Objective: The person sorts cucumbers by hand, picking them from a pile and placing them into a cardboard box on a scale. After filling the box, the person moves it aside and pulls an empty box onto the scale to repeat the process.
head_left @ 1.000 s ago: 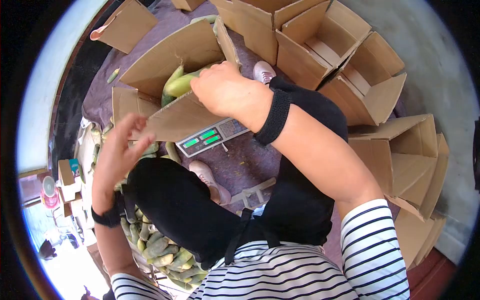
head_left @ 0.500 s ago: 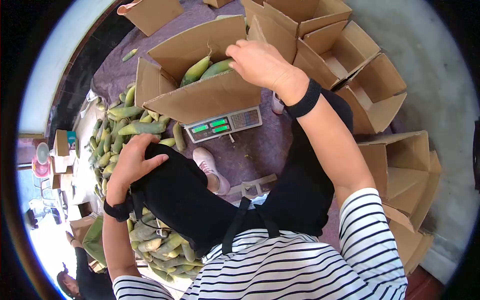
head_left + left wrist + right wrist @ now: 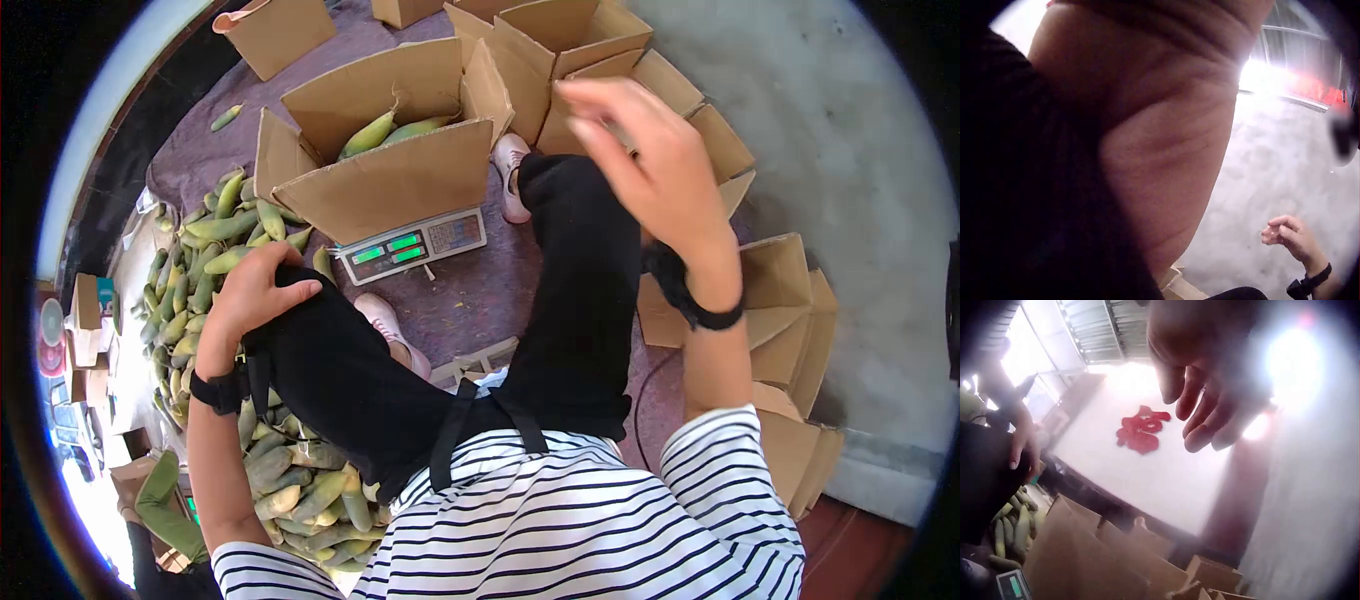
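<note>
Left hand (image 3: 255, 298): we see it resting on the left knee (image 3: 290, 325), fingers relaxed, nothing gripped.
Right hand (image 3: 662, 165): raised, well apart from the box, fingers loosely bent, holding nothing.
Box (image 3: 400, 190): on the scale (image 3: 412, 250), green vegetables (image 3: 370, 134) inside behind the front edge.
Room: we get purple cloth (image 3: 470, 305) between scale and left shoe (image 3: 385, 325); pile (image 3: 215, 228) crowds box's left edge, cartons (image 3: 515, 68) its right.
</note>
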A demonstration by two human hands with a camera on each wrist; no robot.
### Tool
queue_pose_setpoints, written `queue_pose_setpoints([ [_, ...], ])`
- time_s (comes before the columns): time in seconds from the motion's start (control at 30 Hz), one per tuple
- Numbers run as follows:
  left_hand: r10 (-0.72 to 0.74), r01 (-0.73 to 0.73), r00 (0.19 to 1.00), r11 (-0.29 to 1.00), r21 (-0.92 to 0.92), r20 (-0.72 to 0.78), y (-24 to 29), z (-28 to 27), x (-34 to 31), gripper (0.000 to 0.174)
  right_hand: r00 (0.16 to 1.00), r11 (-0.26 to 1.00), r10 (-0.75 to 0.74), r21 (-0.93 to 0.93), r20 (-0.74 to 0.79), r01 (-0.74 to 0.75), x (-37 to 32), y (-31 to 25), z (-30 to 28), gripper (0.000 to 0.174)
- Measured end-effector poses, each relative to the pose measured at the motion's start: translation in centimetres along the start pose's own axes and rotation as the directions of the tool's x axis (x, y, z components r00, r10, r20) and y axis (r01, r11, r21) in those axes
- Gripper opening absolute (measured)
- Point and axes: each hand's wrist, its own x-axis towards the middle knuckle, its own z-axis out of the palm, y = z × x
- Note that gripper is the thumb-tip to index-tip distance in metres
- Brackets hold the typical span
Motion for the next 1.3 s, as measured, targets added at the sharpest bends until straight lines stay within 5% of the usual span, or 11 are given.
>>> queue_pose_setpoints([
  [0.1,0.076,-0.076,0.997,0.997,-0.034,-0.005,-1.0,0.5,0.4,0.041,0.941,0.943,0.332,-0.007,0.072,-0.332,-5.4,0.2,-3.7,0.021],
  [0.2,0.091,-0.092,0.996,0.994,-0.067,-0.009,-0.5,0.4,0.3,0.042,0.826,0.812,0.558,-0.258,0.081,-0.523,-12.2,1.3,-6.8,0.025],
  [0.3,0.132,-0.132,0.991,0.99,-0.045,0.015,-0.4,0.2,0.5,0.043,0.724,0.648,0.687,-0.493,0.052,-0.58,-21.0,3.1,-8.8,0.028],
  [0.5,0.097,-0.097,0.995,0.992,-0.076,-0.011,0.0,0.9,0.1,0.037,0.417,0.31,0.907,-0.594,-0.047,-0.742,-33.5,-0.5,-10.3,0.041],
  [0.73,0.155,-0.156,0.988,0.986,-0.063,-0.025,-0.3,1.0,0.2,0.033,0.424,0.227,0.878,-0.583,-0.225,-0.78,-36.4,-0.6,-9.1,0.049],
  [0.8,0.118,-0.118,0.993,0.991,-0.062,-0.009,-0.3,1.2,0.3,0.032,0.531,0.313,0.812,-0.587,-0.243,-0.747,-35.8,0.2,-8.3,0.05],
  [0.9,0.131,-0.131,0.991,0.991,-0.026,0.0,-0.9,1.4,0.6,0.031,0.531,0.356,0.824,-0.552,-0.195,-0.754,-34.6,1.5,-7.7,0.052],
  [0.97,0.119,-0.119,0.993,0.993,-0.021,-0.018,-0.8,1.5,0.3,0.032,0.614,0.39,0.75,-0.584,-0.248,-0.712,-34.5,2.7,-7.4,0.05],
  [1.03,0.134,-0.134,0.991,0.991,-0.015,-0.029,-0.7,1.4,0.2,0.032,0.425,0.232,0.885,-0.611,-0.19,-0.757,-33.0,3.2,-7.6,0.046],
  [1.13,0.122,-0.123,0.992,0.992,-0.026,-0.023,-0.9,1.4,-0.1,0.034,0.316,0.188,0.946,-0.665,-0.076,-0.723,-34.2,5.4,-7.9,0.038],
  [1.3,0.059,-0.059,0.998,0.998,0.002,-0.019,-0.1,0.7,-0.9,0.036,0.359,0.298,0.933,-0.611,0.024,-0.734,-35.8,7.8,-8.1,0.029],
])
